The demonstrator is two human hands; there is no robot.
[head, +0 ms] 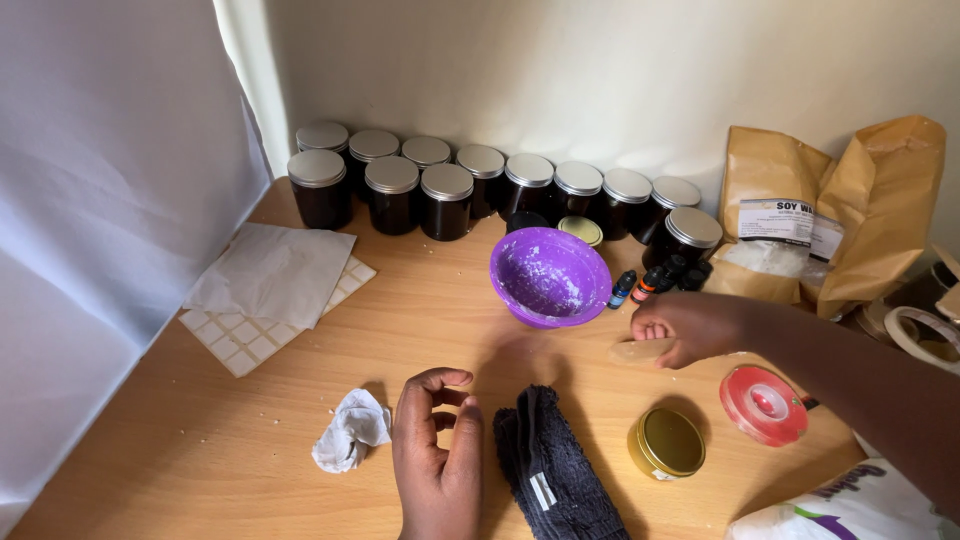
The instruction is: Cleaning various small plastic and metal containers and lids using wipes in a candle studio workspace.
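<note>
Head view — jars [447, 195] behind bowl [550, 277].

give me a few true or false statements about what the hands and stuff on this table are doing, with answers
1. The right hand holds a flat tan wooden piece near the purple bowl. True.
2. The left hand grips the dark folded cloth. False: it hangs empty with curled fingers, between the cloth and the crumpled white tissue.
3. The purple bowl is clean inside. False: white residue is smeared on its inner wall.
4. The dark jars lined up along the wall wear silver lids. True.
5. The gold tin stands with its lid off. False: its gold lid is on.
</note>
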